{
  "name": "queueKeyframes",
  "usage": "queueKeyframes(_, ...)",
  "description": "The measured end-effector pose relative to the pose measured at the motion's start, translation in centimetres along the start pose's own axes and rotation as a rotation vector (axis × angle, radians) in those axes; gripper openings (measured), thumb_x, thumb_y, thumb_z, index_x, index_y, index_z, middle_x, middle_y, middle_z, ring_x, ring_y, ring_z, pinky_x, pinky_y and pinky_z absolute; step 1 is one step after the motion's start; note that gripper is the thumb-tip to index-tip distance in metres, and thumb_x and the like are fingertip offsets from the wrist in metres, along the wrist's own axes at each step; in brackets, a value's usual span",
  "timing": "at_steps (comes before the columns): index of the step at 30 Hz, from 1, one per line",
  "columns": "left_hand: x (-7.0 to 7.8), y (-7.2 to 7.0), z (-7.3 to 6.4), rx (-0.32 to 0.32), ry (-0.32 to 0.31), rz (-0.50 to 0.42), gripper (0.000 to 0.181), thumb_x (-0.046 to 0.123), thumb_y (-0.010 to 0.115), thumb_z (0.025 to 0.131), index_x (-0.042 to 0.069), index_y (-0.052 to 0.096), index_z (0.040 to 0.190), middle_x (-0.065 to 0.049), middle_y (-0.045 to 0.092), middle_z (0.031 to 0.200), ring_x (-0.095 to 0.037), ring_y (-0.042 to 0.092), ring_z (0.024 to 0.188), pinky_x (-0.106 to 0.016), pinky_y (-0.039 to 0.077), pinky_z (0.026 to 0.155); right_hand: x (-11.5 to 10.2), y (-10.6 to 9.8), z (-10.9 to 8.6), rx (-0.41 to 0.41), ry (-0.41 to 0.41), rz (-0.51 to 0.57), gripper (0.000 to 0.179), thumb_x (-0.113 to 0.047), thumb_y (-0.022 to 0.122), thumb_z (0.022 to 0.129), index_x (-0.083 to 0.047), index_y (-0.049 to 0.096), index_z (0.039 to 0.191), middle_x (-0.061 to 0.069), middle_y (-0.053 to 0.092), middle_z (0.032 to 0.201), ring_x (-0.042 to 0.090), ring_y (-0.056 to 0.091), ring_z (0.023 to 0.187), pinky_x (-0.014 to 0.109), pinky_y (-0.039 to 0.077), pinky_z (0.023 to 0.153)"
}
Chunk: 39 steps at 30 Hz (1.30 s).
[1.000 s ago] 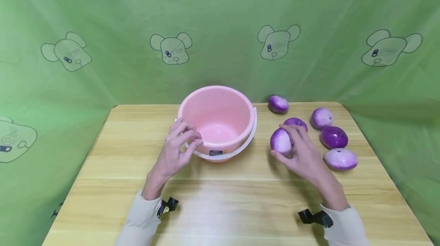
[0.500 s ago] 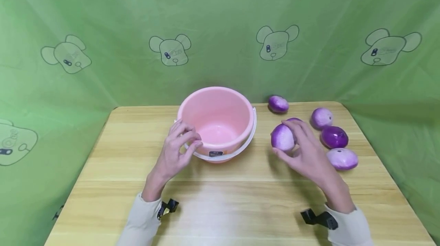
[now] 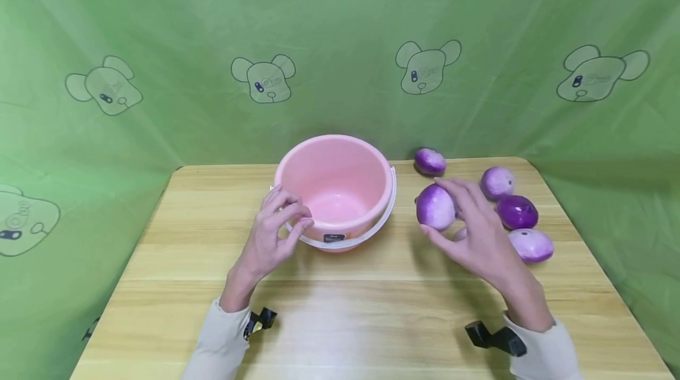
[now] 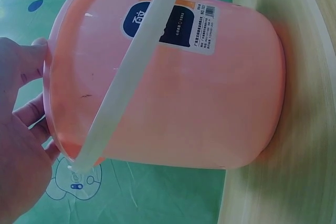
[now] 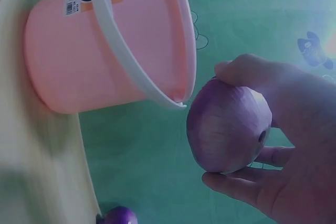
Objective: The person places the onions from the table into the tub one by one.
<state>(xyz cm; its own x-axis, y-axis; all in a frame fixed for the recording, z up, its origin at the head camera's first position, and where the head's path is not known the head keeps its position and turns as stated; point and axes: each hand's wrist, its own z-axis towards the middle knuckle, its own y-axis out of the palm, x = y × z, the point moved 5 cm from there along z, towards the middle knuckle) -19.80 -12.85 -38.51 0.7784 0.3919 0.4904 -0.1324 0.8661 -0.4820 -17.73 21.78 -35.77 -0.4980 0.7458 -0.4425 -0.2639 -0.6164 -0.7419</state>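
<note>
My left hand (image 3: 268, 238) grips the near left rim of a pink bucket (image 3: 340, 159), thumb and fingers at its edge in the left wrist view. The bucket stands upright, and I see nothing inside it. Its white handle (image 3: 374, 228) hangs down across the front. Between the thumb and fingers of my right hand (image 3: 483, 238) is a purple and white onion (image 3: 435, 207), raised off the table to the right of the bucket. The right wrist view shows this onion (image 5: 226, 127) apart from the bucket (image 5: 105, 56), with a dark spot at one end.
More onions lie on the right of the wooden table (image 3: 340, 315): one near the back edge (image 3: 430, 161), a pale one (image 3: 497, 183), a dark one (image 3: 517, 212) and a whitish one (image 3: 531, 245). Another is mostly hidden behind my right hand. Green cloth (image 3: 340, 14) hangs behind.
My right hand has lifted the onion slightly, up and away from the table, and its wrist has shifted a little right. My left hand and the bucket have stayed put.
</note>
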Motion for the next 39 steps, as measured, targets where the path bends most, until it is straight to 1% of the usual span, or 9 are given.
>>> queueKeyframes(4, -0.1, 0.0, 0.0, -0.004, -0.007, 0.001, 0.001, 0.011, 0.074, 0.090, 0.011, 0.073, 0.089, 0.000, 0.062, 0.094, -0.022, 0.057, 0.097, -0.061, 0.032, 0.117, -0.5, -0.1, 0.3, -0.005, -0.006, 0.000, 0.088, -0.024, 0.090, 0.076, -0.012, 0.047, 0.152, 0.018, 0.050, 0.143, 0.031, 0.059, 0.110, 0.050, 0.062, 0.079)
queueKeyframes(8, -0.1, 0.0, 0.0, -0.007, -0.015, 0.000, 0.009, 0.018, 0.071, 0.093, 0.010, 0.073, 0.089, 0.000, 0.062, 0.094, -0.021, 0.056, 0.097, -0.062, 0.034, 0.115, -0.9, -0.2, 0.6, -0.005, -0.017, 0.005, 0.088, -0.024, 0.090, 0.076, -0.012, 0.047, 0.152, 0.019, 0.049, 0.145, 0.033, 0.058, 0.116, 0.051, 0.062, 0.080)
queueKeyframes(12, -0.1, -0.1, -0.1, -0.001, -0.023, -0.001, 0.011, 0.020, 0.070, 0.093, 0.010, 0.072, 0.089, 0.000, 0.062, 0.094, -0.021, 0.057, 0.097, -0.061, 0.033, 0.117, -1.4, -0.2, 0.9, 0.000, -0.029, 0.012, 0.090, -0.024, 0.090, 0.076, -0.015, 0.046, 0.154, 0.018, 0.049, 0.145, 0.034, 0.055, 0.122, 0.052, 0.062, 0.083)
queueKeyframes(19, 0.0, -0.1, -0.1, 0.018, -0.027, -0.010, 0.007, 0.016, 0.072, 0.090, 0.009, 0.071, 0.089, -0.002, 0.064, 0.093, -0.024, 0.059, 0.097, -0.059, 0.027, 0.121, -2.0, -0.4, 1.5, 0.002, -0.043, 0.033, 0.091, -0.024, 0.090, 0.077, -0.019, 0.044, 0.155, 0.015, 0.048, 0.147, 0.031, 0.057, 0.122, 0.047, 0.063, 0.082)
queueKeyframes(23, -0.1, 0.0, -0.1, 0.025, -0.032, -0.023, 0.009, 0.019, 0.073, 0.090, 0.011, 0.070, 0.089, -0.001, 0.064, 0.094, -0.022, 0.059, 0.098, -0.058, 0.026, 0.123, -2.3, -0.4, 1.8, -0.004, -0.043, 0.036, 0.091, -0.025, 0.090, 0.077, -0.019, 0.044, 0.156, 0.015, 0.046, 0.149, 0.032, 0.057, 0.122, 0.047, 0.064, 0.082)
queueKeyframes(26, -0.2, 0.0, -0.1, 0.038, -0.049, -0.050, 0.008, 0.018, 0.075, 0.088, 0.011, 0.071, 0.089, -0.001, 0.065, 0.095, -0.022, 0.060, 0.098, -0.057, 0.023, 0.124, -2.6, -0.5, 1.9, -0.006, -0.045, 0.039, 0.090, -0.024, 0.090, 0.077, -0.017, 0.045, 0.155, 0.015, 0.046, 0.150, 0.031, 0.057, 0.122, 0.046, 0.063, 0.082)
queueKeyframes(29, -0.3, 0.1, -0.1, 0.061, -0.068, -0.087, 0.007, 0.012, 0.078, 0.086, 0.010, 0.072, 0.090, -0.004, 0.066, 0.096, -0.024, 0.062, 0.096, -0.059, 0.018, 0.125, -2.8, -0.5, 2.1, -0.007, -0.046, 0.044, 0.090, -0.023, 0.090, 0.077, -0.017, 0.045, 0.155, 0.015, 0.045, 0.150, 0.031, 0.058, 0.122, 0.044, 0.063, 0.082)
queueKeyframes(33, -0.3, 0.1, -0.2, 0.087, -0.088, -0.123, 0.011, 0.008, 0.081, 0.083, 0.009, 0.073, 0.090, -0.007, 0.067, 0.097, -0.026, 0.063, 0.096, -0.059, 0.014, 0.125, -2.9, -0.5, 2.2, -0.011, -0.043, 0.056, 0.091, -0.023, 0.090, 0.077, -0.020, 0.044, 0.155, 0.014, 0.044, 0.151, 0.031, 0.058, 0.123, 0.042, 0.063, 0.083)
queueKeyframes(39, 0.0, -0.1, 0.0, 0.106, -0.120, -0.153, 0.019, 0.000, 0.085, 0.076, 0.005, 0.072, 0.089, -0.011, 0.067, 0.097, -0.029, 0.062, 0.098, -0.058, 0.011, 0.126, -3.2, -0.4, 2.3, -0.017, -0.041, 0.070, 0.091, -0.023, 0.090, 0.078, -0.021, 0.044, 0.156, 0.014, 0.043, 0.151, 0.033, 0.057, 0.124, 0.042, 0.062, 0.084)
